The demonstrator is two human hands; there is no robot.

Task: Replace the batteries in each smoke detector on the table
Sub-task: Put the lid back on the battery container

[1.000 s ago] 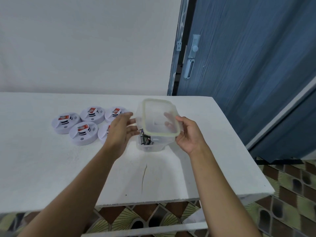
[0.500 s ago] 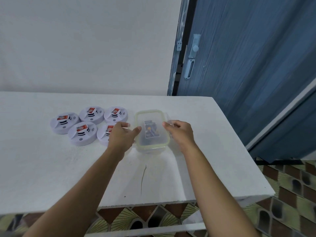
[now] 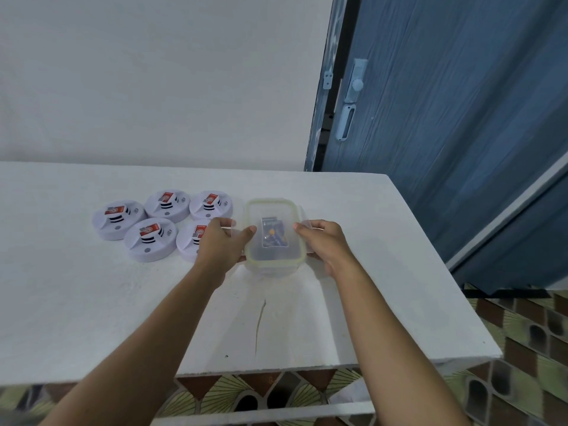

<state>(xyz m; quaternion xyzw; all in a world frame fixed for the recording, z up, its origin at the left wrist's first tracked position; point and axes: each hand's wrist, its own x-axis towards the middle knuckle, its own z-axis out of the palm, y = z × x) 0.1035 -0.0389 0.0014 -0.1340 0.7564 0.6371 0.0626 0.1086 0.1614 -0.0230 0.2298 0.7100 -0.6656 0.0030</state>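
The clear rectangular plastic box (image 3: 276, 210) of batteries (image 3: 273, 236) sits on the white counter (image 3: 92, 302), beside five round white smoke detectors (image 3: 150, 239). The left hand (image 3: 221, 241) and right hand (image 3: 322, 241) each have a curled grip on a side latch. Advise releasing both latches evenly and keeping the box flat.

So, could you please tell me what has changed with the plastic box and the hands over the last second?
The clear rectangular plastic container, earlier lifted and tilted toward the camera, has been lowered flat onto the white table. The left hand and right hand kept hold of it and now grip its side clips. The five round white smoke detectors stayed in place.
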